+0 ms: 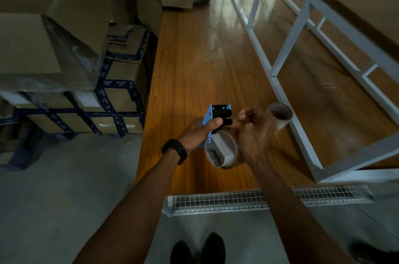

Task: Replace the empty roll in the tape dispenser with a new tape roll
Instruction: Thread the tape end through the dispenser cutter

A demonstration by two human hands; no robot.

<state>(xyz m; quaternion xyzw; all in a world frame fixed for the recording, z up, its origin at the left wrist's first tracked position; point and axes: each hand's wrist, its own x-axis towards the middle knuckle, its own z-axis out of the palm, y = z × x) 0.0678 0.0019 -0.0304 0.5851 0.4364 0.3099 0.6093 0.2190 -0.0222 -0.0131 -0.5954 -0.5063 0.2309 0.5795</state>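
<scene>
My left hand (pixel 199 129) grips the blue tape dispenser (pixel 212 116) by its handle, over the wooden table (pixel 194 58). The dispenser's black rollers point away from me. A brown tape roll (pixel 222 149) with a grey core sits on the dispenser's hub. My right hand (pixel 252 134) is blurred and lies against the roll's right side. Its fingertips are pinched together next to the rollers, seemingly on the tape's loose end. A bare cardboard roll core (pixel 280 115) stands on the table just right of my right hand.
A white metal shelf frame (pixel 287 47) rises along the table's right side. Taped cardboard boxes (pixel 121 91) are stacked to the left of the table. A wire mesh tray (pixel 216 201) runs along the near table edge, and my shoes (pixel 198 250) are on the grey floor.
</scene>
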